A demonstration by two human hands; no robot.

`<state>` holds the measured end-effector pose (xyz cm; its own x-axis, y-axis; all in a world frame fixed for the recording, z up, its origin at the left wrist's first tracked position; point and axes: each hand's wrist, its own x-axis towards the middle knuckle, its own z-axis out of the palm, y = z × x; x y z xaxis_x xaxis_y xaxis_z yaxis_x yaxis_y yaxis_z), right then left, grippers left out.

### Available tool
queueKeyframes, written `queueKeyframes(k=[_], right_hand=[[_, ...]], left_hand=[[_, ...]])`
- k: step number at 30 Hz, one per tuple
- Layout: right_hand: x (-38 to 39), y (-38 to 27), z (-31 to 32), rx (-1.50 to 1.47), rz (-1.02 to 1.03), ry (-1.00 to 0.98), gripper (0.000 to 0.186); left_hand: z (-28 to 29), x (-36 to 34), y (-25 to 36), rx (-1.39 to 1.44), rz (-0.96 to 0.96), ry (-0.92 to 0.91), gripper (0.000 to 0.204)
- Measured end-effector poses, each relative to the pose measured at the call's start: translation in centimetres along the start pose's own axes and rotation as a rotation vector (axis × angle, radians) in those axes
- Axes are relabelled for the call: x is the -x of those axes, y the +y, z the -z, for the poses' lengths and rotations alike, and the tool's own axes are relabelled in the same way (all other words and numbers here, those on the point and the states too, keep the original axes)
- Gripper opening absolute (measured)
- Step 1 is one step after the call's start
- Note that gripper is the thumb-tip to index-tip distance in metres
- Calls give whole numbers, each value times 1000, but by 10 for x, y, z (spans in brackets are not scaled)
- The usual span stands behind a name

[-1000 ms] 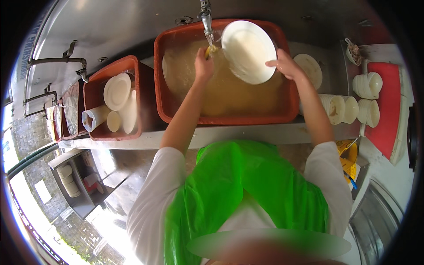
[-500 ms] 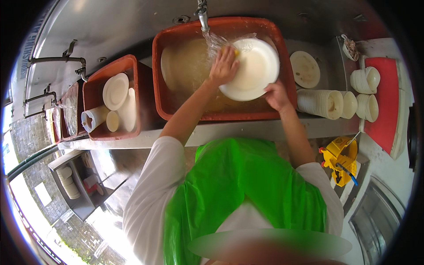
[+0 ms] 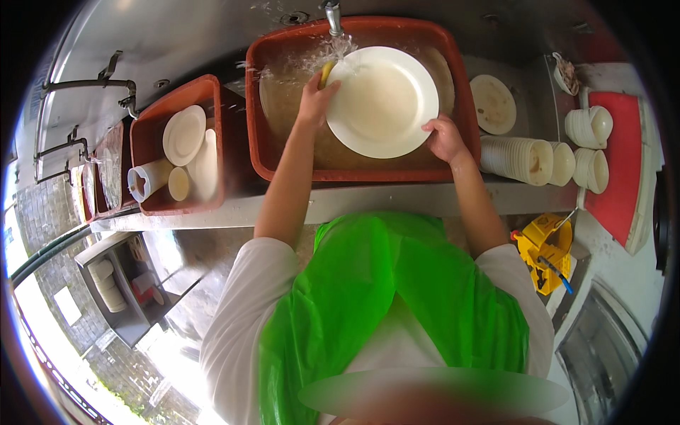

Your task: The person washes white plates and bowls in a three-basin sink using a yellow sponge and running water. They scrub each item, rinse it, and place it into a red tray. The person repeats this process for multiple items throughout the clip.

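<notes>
A white round plate [image 3: 383, 101] is held above a red-brown tub [image 3: 320, 174] of cloudy water. My left hand [image 3: 316, 101] closes on its left rim, with a yellow sponge [image 3: 326, 74] sticking out at the fingers. At the lower right, my right hand [image 3: 445, 139] pinches the rim between thumb and fingers. Water from the tap [image 3: 333, 19] strikes the plate's upper left edge and splashes to the left. Other plates [image 3: 440, 79] lie in the tub, partly hidden by the held one.
Left stands a smaller red-brown tub [image 3: 218, 142] with plates, a cup and a pitcher. To the right are a stained plate [image 3: 492, 105], a row of stacked bowls [image 3: 519, 160] and more bowls [image 3: 589, 127] by a red board [image 3: 615, 170]. A yellow mop bucket [image 3: 544, 244] stands below.
My left hand has gone from rubbing the plate's face to gripping its left rim. The plate has moved slightly left and up, under the tap's stream, and water now sprays leftward.
</notes>
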<state>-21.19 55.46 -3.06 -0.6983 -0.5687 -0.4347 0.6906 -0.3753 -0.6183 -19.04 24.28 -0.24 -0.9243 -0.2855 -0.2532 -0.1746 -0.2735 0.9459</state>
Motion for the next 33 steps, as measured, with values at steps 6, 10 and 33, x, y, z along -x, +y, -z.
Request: queueKeyframes(k=[6, 10, 33], right_hand=[[-67, -11, 2, 142, 508, 710, 39], [-97, 2, -38, 254, 745, 674, 37], [-200, 51, 78, 1002, 169, 157, 54]], left_hand=[[-33, 55, 3, 424, 375, -345, 78], [-81, 94, 12, 331, 648, -650, 96], [74, -5, 49, -628, -190, 284, 37]])
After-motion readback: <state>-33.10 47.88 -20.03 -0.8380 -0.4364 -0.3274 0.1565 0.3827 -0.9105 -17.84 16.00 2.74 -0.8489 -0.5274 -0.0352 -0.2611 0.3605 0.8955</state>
